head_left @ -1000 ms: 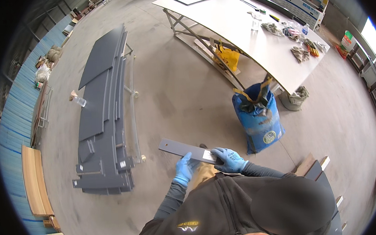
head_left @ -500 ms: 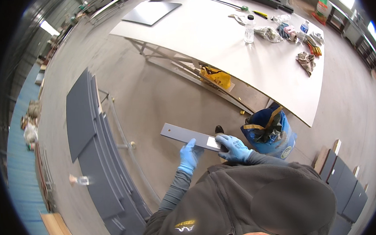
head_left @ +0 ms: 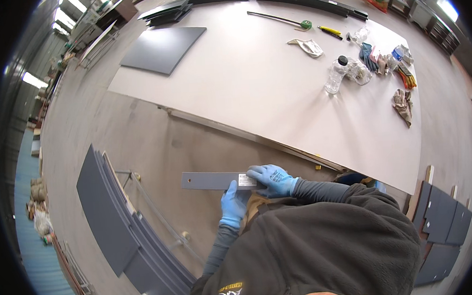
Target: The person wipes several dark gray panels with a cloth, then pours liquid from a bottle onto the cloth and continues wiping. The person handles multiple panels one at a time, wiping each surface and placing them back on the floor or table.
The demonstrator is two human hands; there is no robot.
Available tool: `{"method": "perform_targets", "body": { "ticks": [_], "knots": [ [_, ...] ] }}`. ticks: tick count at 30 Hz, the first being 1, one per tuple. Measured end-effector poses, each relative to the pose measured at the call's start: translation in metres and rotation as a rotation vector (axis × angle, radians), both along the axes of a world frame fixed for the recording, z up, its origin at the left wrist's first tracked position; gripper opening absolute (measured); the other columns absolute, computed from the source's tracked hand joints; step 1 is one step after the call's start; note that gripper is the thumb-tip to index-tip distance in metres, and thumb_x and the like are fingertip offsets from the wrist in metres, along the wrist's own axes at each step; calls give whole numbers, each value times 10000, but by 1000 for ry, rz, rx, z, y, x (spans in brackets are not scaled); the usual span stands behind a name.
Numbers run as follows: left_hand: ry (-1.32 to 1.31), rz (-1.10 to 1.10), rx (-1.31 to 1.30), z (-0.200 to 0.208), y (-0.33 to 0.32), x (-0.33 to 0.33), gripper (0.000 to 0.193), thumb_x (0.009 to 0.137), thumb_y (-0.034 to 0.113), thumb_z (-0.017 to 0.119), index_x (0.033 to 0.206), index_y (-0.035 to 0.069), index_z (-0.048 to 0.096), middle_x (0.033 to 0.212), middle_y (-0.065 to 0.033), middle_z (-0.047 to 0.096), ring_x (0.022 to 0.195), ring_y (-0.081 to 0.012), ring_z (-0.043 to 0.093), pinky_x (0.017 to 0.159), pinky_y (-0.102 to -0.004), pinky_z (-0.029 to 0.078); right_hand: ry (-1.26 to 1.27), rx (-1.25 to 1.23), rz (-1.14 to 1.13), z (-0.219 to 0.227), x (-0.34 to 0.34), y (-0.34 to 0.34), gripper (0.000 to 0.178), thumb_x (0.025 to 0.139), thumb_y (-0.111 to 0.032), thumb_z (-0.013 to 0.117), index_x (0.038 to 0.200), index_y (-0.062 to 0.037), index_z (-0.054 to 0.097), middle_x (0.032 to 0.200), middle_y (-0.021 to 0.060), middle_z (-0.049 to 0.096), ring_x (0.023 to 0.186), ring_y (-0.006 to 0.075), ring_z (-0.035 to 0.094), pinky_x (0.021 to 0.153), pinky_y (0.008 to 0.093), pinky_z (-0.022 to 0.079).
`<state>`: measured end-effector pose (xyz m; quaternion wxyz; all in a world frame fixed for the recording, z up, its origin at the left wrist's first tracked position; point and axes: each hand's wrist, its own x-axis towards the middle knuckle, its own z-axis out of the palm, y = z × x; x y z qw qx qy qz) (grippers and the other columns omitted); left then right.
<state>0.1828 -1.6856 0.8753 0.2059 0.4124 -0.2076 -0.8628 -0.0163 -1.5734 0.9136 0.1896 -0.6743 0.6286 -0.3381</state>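
Note:
A narrow grey board [head_left: 211,180] with a small hole at its left end lies level in front of my body. Near its right end is a white label [head_left: 246,180]. My left hand [head_left: 232,206], in a blue glove, grips the lower edge beside the label, fingers partly hidden by the board. From the right, my right hand [head_left: 272,180], also blue-gloved, closes over the board's right end. The white-topped table [head_left: 254,87] stands just beyond both hands, apart from the board.
On the tabletop lie a grey panel [head_left: 165,50], a plastic bottle [head_left: 336,75], a yellow cutter [head_left: 330,31], and several gloves and rags. Stacked grey panels [head_left: 107,209] stand on a wheeled rack at left; more panels [head_left: 440,216] lean at right.
I have come closer to the table, which now fills more of the view. The board has turned nearer to level. Both hands keep hold of it.

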Motion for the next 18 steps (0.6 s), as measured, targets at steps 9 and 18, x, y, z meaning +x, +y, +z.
{"method": "perform_targets", "body": {
  "ticks": [9, 18],
  "knots": [
    [-118, -295, -54, 1, -229, -117, 282, 1014, 274, 694, 1231, 96, 670, 1129, -85, 720, 994, -244, 701, 909, -435, 584, -56, 138, -328, -14, -62, -169, 668, 847, -298, 762, 1409, -44, 507, 1400, 196, 547, 1230, 408, 580, 1047, 481, 478],
    [-190, -489, -113, -36, -396, -299, 261, 982, 314, 722, 1134, 102, 701, 984, -67, 730, 858, -237, 701, 840, -448, 601, -237, -207, -1014, -77, -204, -236, 560, 1033, -396, 604, 1370, 50, 594, 1463, 292, 566, 1371, 459, 536, 1166, 485, 427]
  ]
}}
